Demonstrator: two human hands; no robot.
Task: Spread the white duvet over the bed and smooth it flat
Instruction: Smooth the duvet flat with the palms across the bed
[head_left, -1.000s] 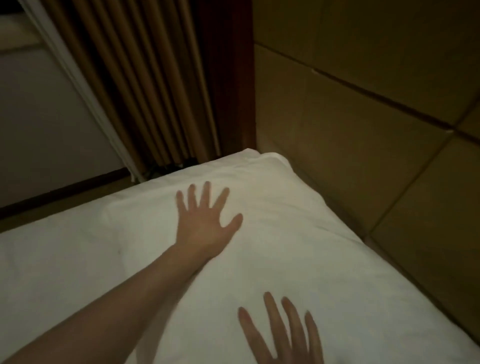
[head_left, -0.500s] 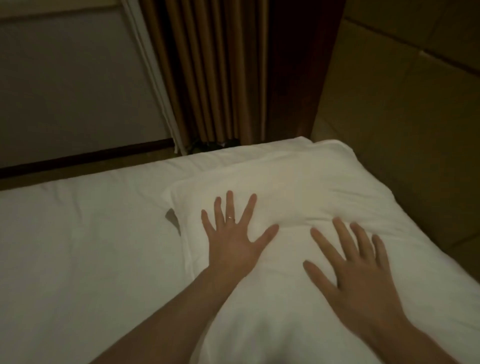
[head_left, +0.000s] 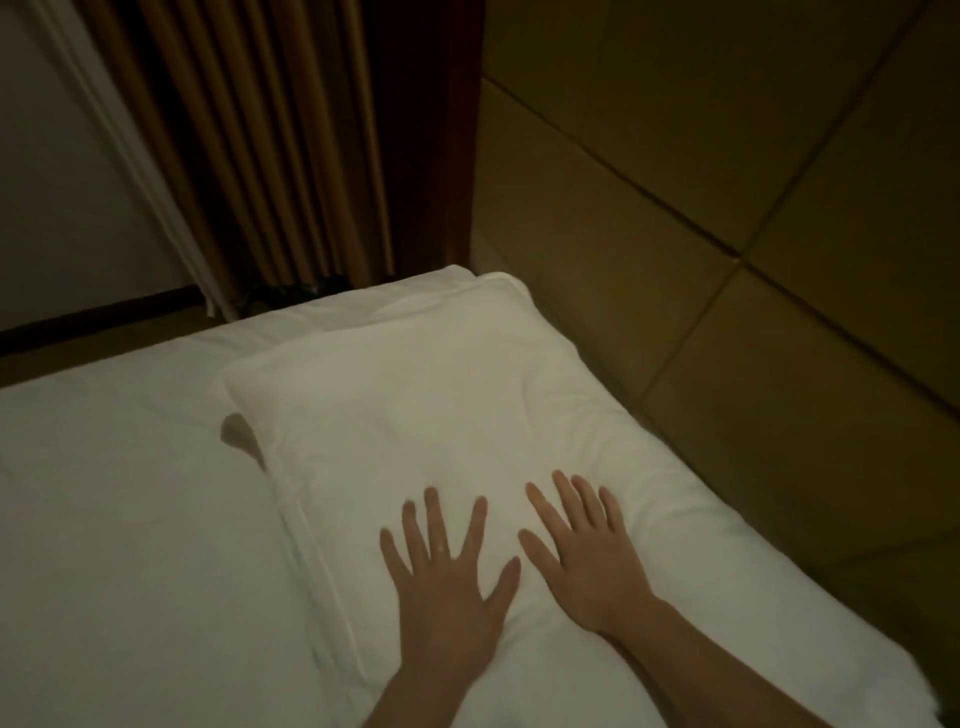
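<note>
Left hand, right hand: fingers splayed straight, pressing flat on white duvet, grasping nothing.

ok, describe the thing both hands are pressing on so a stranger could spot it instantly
Start at the padded wall panels on the right and drop to the white bed below them. Along the bed's wall side lies a puffy white pillow, its far corner near the brown curtain. Unlike the flat sheet around it, it stands raised with a stitched edge, and the left hand and right hand lie flat on it.

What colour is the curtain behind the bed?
Brownish tan curtain, with vertical pleats; head view.
</note>
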